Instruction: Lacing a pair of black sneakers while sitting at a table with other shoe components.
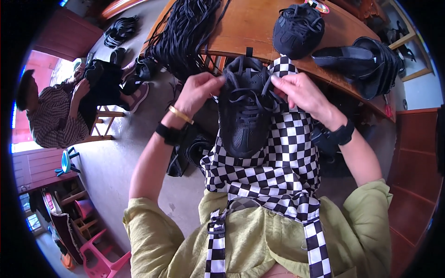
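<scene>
Head view: black sneaker [244, 111] on checkered apron [273, 176] at lap centre, left hand [198, 91] and right hand [301, 92] pinching black laces [252, 99] toward twelve o'clock; best kept evenly taut.

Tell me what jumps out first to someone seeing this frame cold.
At centre, a black sneaker lies on a black-and-white checkered apron over the person's lap, with the left hand and right hand pinching its laces from either side. Just beyond, a thick bundle of black shoelaces drapes off the wooden table, where more black shoes sit upper right. At far left a second person sits on a stool.
</scene>
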A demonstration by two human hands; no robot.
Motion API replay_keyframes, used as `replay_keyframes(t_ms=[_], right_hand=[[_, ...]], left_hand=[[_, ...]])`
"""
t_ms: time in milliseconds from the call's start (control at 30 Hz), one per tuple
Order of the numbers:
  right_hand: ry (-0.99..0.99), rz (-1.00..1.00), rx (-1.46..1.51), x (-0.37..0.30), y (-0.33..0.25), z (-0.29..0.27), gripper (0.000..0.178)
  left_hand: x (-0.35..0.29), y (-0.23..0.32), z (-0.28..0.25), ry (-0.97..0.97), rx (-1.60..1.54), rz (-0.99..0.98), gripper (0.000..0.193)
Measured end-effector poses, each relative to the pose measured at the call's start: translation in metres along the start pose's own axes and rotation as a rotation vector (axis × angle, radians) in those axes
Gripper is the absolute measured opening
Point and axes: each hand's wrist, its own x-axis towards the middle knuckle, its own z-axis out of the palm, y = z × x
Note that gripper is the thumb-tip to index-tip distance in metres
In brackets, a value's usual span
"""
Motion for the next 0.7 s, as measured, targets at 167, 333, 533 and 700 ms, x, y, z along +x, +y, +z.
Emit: replay_keyframes(t_ms=[167,333,533,700], right_hand=[[-0.042,0.046,0.106,-0.010,0.002,0.012,0.032],[-0.075,0.189,0.313,-0.024,-0.011,0.017,0.023],[-0.110,-0.160,0.663,-0.044,-0.006,0.033,0.019],[0.227,-0.609,-0.099,-0.044,0.002,0.046,0.053]], left_hand=[[-0.028,0.001,0.018,-0.026,-0.042,-0.007,0.016],[-0.039,0.000,0.024,0.023,0.230,0.049,0.011],[-0.054,0.002,0.007,-0.171,-0.866,0.190,0.018],[-0.050,0.009,0.040,0.108,-0.567,0.404,0.043]])
